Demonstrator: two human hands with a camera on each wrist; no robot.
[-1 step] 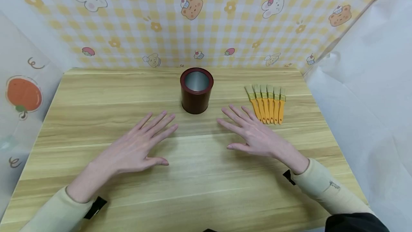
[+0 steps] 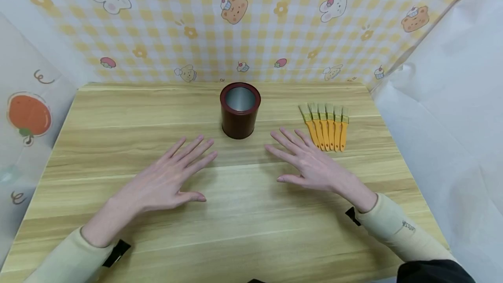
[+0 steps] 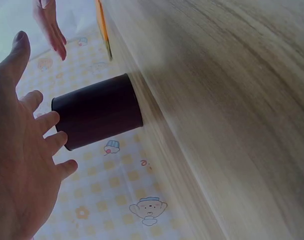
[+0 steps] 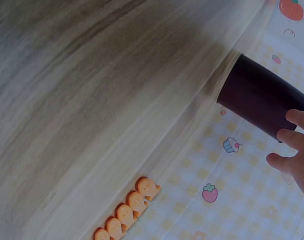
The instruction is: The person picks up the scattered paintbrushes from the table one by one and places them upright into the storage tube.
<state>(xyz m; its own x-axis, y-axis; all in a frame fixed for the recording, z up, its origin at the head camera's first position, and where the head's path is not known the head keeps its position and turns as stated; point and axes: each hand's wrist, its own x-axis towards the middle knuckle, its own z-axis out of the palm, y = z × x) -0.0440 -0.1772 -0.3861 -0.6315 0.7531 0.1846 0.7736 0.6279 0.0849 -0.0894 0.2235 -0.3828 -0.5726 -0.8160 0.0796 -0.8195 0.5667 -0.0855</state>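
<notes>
A dark brown can (image 2: 239, 121) with an open top and silvery inside stands upright toward the back of the table. To its right several flat paintbrushes (image 2: 323, 131) with orange handles and pale bristles lie side by side, bristles pointing away. My left hand (image 2: 170, 178) hovers palm down, fingers spread and straight, in front of the can and to its left. Spread the same way, my right hand (image 2: 308, 165) is over the table in front of the brushes, its fingers overlapping the nearest handle end in the head view. Neither hand holds anything.
The wooden table (image 2: 243, 239) runs back to a yellow checked cloth (image 2: 259, 34) printed with cartoon figures. White sheeting (image 2: 444, 99) hangs along the right side, and a panel with a strawberry print (image 2: 29, 115) borders the left.
</notes>
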